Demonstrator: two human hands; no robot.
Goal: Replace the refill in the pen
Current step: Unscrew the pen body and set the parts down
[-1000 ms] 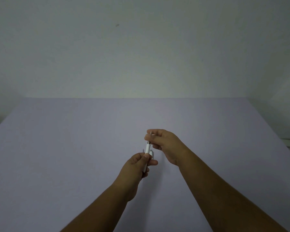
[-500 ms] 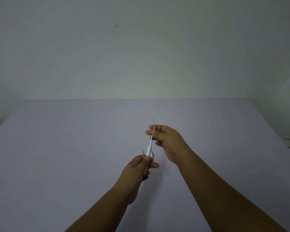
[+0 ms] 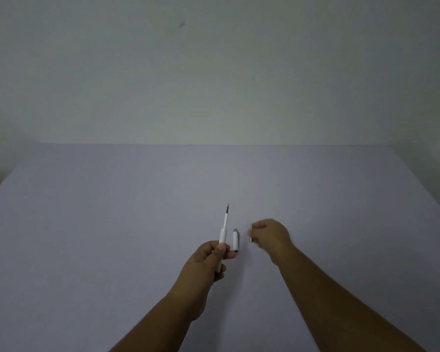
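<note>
My left hand grips a white pen barrel that points up and away. A thin refill with a dark tip sticks out of the barrel's top. The white pen cap lies on the table just right of the barrel. My right hand hovers to the right of the cap, fingers pinched on a small silvery pen tip piece. That hand is blurred.
A pale lilac table fills the lower half of the view, its far edge against a plain white wall. The table's left and right edges fall away at the sides.
My right hand has pulled the small tip piece off the pen's front and moved right and down with it. The refill now stands bare. My left hand still holds the barrel.
</note>
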